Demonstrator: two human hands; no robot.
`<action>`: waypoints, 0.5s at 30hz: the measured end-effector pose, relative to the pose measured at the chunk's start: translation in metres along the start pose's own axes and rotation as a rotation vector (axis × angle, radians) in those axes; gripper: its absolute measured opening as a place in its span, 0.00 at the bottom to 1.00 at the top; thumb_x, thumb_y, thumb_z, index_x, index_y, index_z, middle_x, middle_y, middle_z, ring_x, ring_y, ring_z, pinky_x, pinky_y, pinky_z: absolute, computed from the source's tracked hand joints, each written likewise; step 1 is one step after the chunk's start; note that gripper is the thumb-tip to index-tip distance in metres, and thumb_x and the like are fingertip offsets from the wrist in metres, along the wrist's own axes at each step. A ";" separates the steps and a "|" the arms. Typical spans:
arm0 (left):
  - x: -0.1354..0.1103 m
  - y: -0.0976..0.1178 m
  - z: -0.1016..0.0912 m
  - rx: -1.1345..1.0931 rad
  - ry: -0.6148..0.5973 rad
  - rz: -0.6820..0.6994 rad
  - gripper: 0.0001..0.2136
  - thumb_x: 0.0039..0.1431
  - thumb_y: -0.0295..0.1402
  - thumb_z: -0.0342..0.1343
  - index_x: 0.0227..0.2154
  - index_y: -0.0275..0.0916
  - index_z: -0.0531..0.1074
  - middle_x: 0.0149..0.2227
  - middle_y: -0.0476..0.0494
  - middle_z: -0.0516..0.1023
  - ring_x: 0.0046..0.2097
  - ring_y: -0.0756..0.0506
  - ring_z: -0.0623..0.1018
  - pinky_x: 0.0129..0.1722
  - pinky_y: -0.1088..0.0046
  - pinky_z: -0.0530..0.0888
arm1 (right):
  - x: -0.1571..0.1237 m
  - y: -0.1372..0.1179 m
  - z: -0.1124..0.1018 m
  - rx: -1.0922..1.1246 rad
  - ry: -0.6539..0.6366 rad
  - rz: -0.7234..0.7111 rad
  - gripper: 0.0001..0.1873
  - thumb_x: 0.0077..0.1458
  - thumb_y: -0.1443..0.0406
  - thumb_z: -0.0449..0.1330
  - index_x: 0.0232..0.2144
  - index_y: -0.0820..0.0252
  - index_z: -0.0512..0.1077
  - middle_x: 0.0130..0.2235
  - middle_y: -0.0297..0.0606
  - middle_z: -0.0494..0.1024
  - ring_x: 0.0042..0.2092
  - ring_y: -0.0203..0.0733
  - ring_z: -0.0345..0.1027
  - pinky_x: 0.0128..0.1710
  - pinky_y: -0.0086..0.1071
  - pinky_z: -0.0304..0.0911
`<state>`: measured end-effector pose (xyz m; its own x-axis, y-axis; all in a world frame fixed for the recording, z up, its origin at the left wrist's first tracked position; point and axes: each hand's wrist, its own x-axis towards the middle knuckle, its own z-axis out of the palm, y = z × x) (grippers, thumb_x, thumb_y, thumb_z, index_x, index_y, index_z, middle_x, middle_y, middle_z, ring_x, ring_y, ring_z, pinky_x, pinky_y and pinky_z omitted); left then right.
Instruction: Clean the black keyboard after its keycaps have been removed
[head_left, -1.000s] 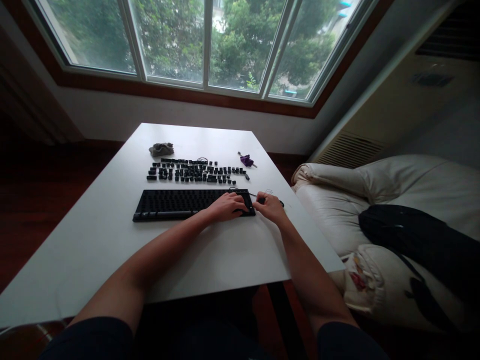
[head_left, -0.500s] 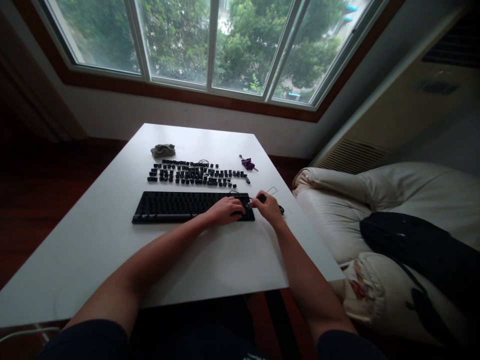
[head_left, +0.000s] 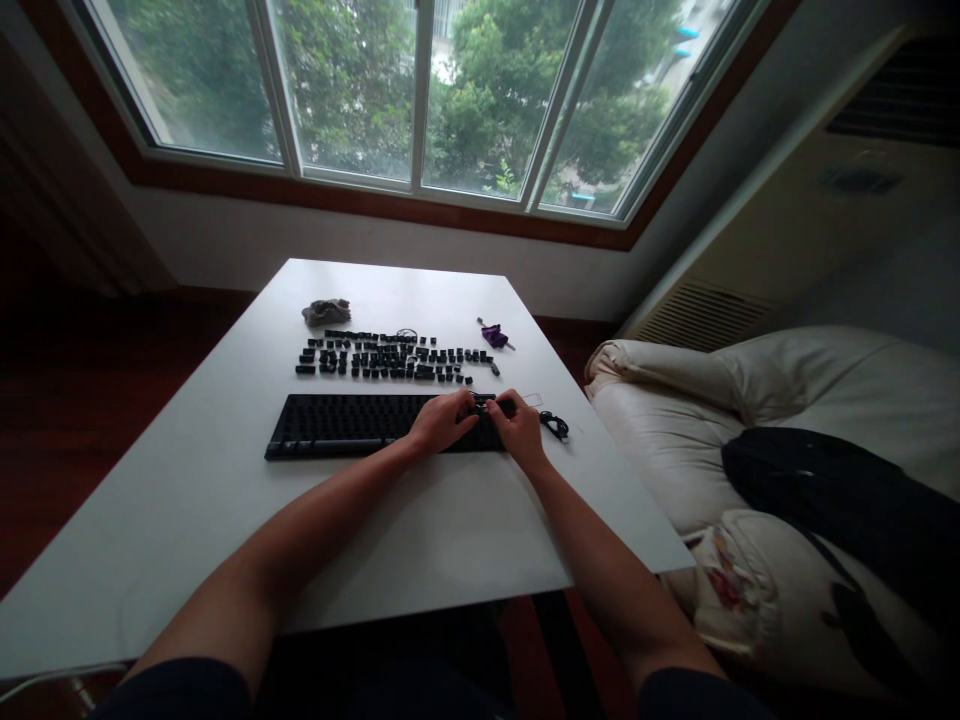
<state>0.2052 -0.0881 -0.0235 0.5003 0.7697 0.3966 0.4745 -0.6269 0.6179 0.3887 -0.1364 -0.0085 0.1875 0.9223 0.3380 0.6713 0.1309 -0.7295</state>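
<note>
A black keyboard (head_left: pixel 345 425) with bare switches lies across the white table (head_left: pixel 225 480). My left hand (head_left: pixel 442 420) rests on its right end, fingers curled down onto it. My right hand (head_left: pixel 516 428) is closed just beside it at the keyboard's right edge, fingertips almost meeting the left's. A thin wire loop tool (head_left: pixel 534 399) sticks out from behind the right hand. Several loose black keycaps (head_left: pixel 390 357) lie in rows behind the keyboard.
A grey crumpled cloth (head_left: pixel 326 311) lies at the far left of the keycaps and a small purple tool (head_left: pixel 494 335) at the far right. A black cable (head_left: pixel 555 426) coils by the table's right edge. A white cushion (head_left: pixel 750 400) with a dark bag (head_left: pixel 825 480) sits to the right.
My right hand has moved left from beside the keyboard onto its right end, closing up against my left hand. The wire loop came with it.
</note>
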 end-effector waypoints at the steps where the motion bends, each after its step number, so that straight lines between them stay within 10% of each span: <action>1: 0.000 0.000 0.000 0.003 0.009 -0.006 0.07 0.59 0.35 0.60 0.39 0.43 0.71 0.30 0.51 0.77 0.31 0.48 0.75 0.33 0.73 0.67 | -0.002 -0.001 0.001 -0.015 0.015 0.002 0.17 0.61 0.48 0.56 0.32 0.55 0.70 0.27 0.34 0.77 0.28 0.42 0.70 0.33 0.31 0.65; 15: -0.001 0.001 0.002 -0.094 0.037 0.046 0.09 0.57 0.33 0.60 0.41 0.42 0.72 0.32 0.51 0.76 0.33 0.49 0.74 0.37 0.73 0.70 | -0.009 0.015 -0.011 0.172 0.134 0.112 0.15 0.61 0.50 0.53 0.35 0.55 0.67 0.34 0.38 0.80 0.35 0.43 0.75 0.39 0.34 0.71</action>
<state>0.2068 -0.0898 -0.0249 0.4920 0.7454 0.4498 0.3806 -0.6488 0.6589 0.4050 -0.1470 -0.0154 0.3552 0.8793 0.3173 0.5113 0.1014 -0.8534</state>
